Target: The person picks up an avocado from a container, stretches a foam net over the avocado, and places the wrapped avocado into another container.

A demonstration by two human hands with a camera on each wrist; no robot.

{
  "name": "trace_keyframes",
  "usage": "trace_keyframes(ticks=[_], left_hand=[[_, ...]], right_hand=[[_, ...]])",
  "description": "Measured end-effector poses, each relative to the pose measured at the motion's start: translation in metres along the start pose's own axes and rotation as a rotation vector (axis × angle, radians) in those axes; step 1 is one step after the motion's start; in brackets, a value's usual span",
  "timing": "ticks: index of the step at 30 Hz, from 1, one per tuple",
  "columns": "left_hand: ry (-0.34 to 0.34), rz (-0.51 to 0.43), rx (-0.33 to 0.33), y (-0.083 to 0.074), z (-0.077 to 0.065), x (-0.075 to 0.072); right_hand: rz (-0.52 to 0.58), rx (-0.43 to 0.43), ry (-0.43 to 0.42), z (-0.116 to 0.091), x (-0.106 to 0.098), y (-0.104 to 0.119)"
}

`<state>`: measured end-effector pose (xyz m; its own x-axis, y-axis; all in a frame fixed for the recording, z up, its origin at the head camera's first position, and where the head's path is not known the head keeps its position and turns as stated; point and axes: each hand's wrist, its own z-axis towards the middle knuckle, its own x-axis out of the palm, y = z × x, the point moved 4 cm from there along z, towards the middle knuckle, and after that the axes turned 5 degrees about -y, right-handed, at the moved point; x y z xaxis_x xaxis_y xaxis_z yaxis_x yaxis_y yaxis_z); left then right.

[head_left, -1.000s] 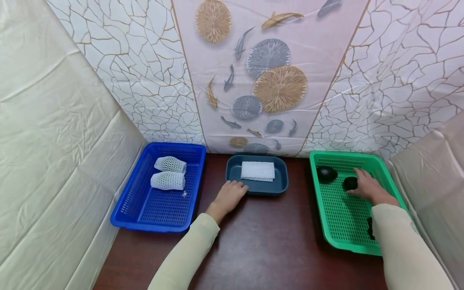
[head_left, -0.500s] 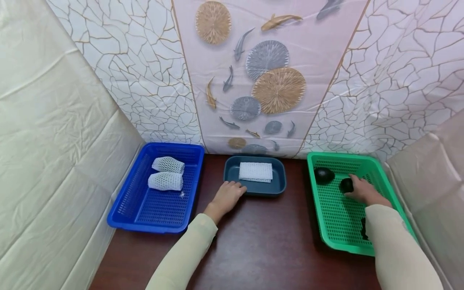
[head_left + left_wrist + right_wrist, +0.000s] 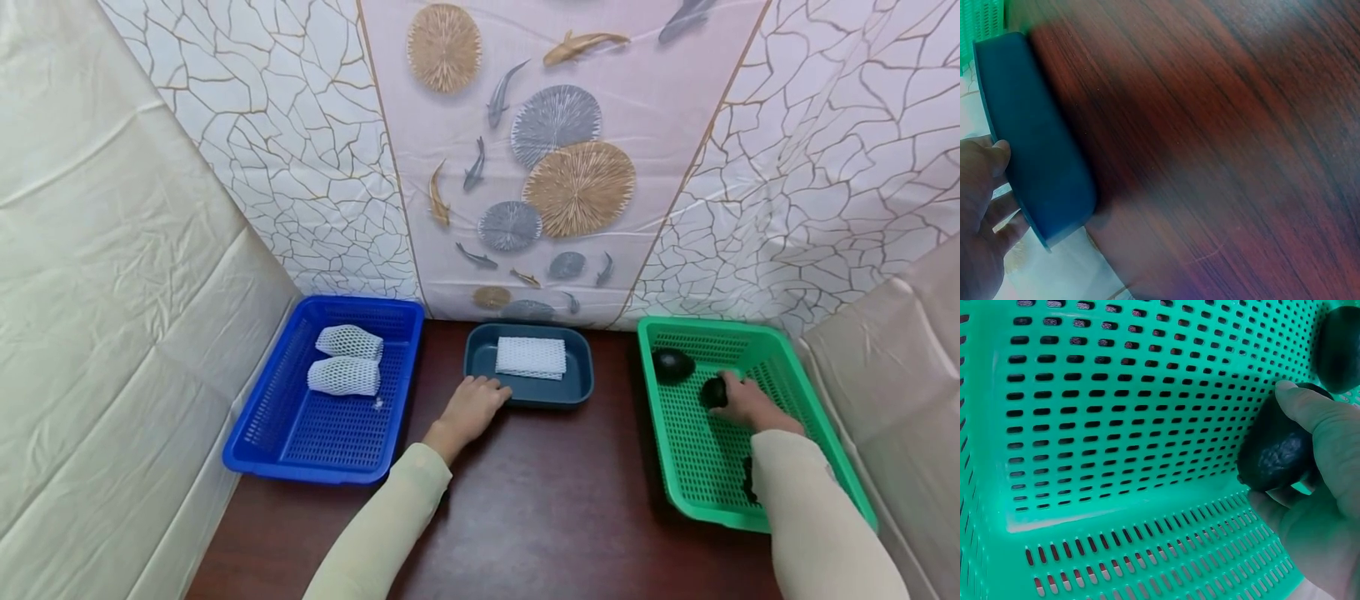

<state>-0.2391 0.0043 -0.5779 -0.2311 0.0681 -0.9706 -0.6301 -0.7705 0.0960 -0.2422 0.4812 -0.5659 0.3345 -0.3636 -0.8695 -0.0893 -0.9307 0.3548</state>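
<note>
In the green basket (image 3: 678, 483), my right hand (image 3: 750, 404) grips a dark avocado (image 3: 1282, 444), thumb on one side and fingers curled under the other. A second avocado (image 3: 672, 365) lies in the far left corner of that basket. My left hand (image 3: 471, 408) holds the near left rim of a dark blue-grey tray (image 3: 525, 390); in the left wrist view its thumb lies at the outer wall and its fingers pass behind the rim. A folded white foam net (image 3: 531, 357) lies in the tray.
At the left stands a blue basket (image 3: 330, 477) holding two white net-covered things (image 3: 345, 376) and a small white scrap. Another dark thing (image 3: 750, 481) in the green basket is partly hidden by the right sleeve. Patterned cloth walls surround the brown table (image 3: 555, 500).
My right hand has closed round the avocado and shifted slightly left and toward me in the basket. The left hand has kept its hold on the tray.
</note>
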Motion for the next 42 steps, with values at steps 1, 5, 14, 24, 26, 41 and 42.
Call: trace_keyframes(ticks=[1, 5, 14, 24, 26, 41, 42], left_hand=[[0.001, -0.002, 0.000, 0.000, 0.000, 0.000], [0.002, -0.012, 0.001, 0.000, 0.000, -0.001], [0.014, -0.019, -0.007, -0.001, 0.001, -0.002], [-0.003, -0.027, -0.006, 0.000, 0.002, 0.001], [-0.004, -0.022, -0.006, 0.001, 0.002, 0.001], [0.007, -0.038, -0.020, -0.001, 0.002, -0.003], [0.008, -0.038, -0.021, -0.001, 0.002, -0.003]], right_hand=[[0.002, -0.002, 0.001, 0.000, 0.001, 0.000], [0.006, -0.026, -0.005, -0.001, 0.002, -0.001], [0.020, -0.066, -0.085, -0.006, -0.005, 0.000], [0.062, -0.096, -0.186, -0.019, -0.018, 0.018], [0.065, -0.101, -0.201, -0.021, -0.021, 0.024], [0.029, -0.180, -0.290, -0.042, -0.041, 0.077], [0.028, -0.191, -0.294, -0.044, -0.042, 0.082]])
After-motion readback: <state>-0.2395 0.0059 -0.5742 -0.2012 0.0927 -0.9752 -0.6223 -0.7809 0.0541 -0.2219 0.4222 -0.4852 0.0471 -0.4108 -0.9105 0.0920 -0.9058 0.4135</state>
